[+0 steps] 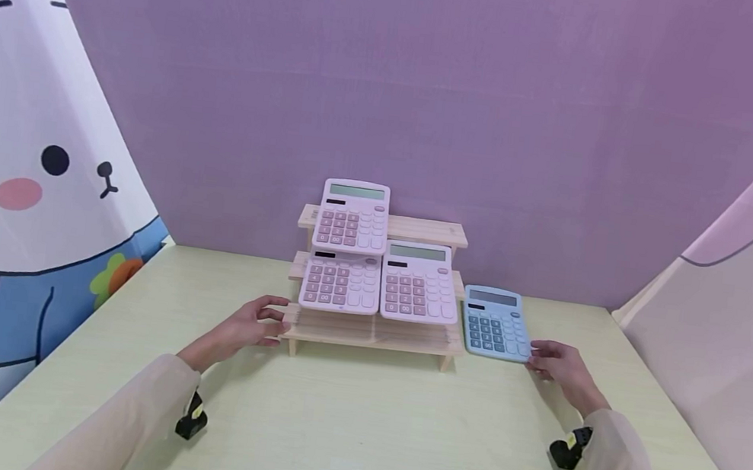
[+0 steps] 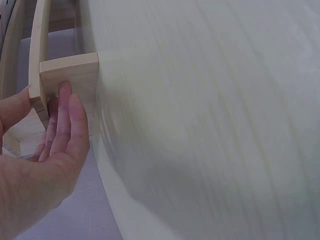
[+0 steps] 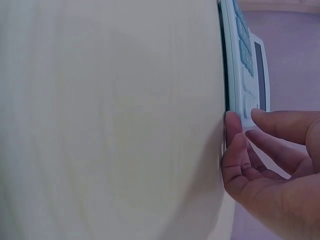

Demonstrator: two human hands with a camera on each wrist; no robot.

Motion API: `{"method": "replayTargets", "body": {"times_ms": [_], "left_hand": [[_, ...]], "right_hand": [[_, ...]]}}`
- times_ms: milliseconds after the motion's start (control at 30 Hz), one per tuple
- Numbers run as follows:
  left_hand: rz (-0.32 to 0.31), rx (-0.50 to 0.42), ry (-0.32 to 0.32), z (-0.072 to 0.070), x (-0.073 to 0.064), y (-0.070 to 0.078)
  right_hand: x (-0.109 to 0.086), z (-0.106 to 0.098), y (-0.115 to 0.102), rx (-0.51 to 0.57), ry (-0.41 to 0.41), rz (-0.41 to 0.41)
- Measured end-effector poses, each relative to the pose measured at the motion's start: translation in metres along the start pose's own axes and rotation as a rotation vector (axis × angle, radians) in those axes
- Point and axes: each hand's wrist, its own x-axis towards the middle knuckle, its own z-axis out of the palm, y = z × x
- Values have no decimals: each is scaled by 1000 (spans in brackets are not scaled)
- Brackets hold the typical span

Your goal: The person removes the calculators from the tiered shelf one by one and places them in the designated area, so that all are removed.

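Note:
A three-step wooden stand [image 1: 407, 335] holds three pink calculators: one on the top step [image 1: 352, 216], with another below it [image 1: 341, 283] and one to the right [image 1: 420, 282]. My left hand [image 1: 250, 327] grips the left end of the lowest step; in the left wrist view, its thumb is on the board and its fingers [image 2: 76, 120] reach underneath beside the leg. A blue calculator [image 1: 496, 324] lies on the table, right of the stand. At its lower right corner my right hand [image 1: 562, 368] pinches the edge, thumb above and a fingertip low at the side.
The pale wooden table [image 1: 363, 425] spreads in front of the stand. Behind it rises a purple backdrop [image 1: 391, 99]. A cartoon-printed cloth [image 1: 27, 152] hangs at the left, a pale pink one [image 1: 746, 327] at the right.

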Motion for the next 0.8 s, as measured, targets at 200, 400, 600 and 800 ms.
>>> {"method": "replayTargets", "body": {"times_ms": [200, 400, 600, 800], "left_hand": [[-3, 3, 4, 0, 1, 0], [-4, 4, 5, 0, 1, -1], [-10, 11, 8, 1, -1, 1], [-6, 19, 7, 2, -2, 2]], "right_hand": [[-4, -4, -5, -32, 1, -16], [-4, -6, -14, -21, 6, -50], [-3, -7, -25, -22, 10, -75], [-2, -5, -35, 4, 16, -74]]}}
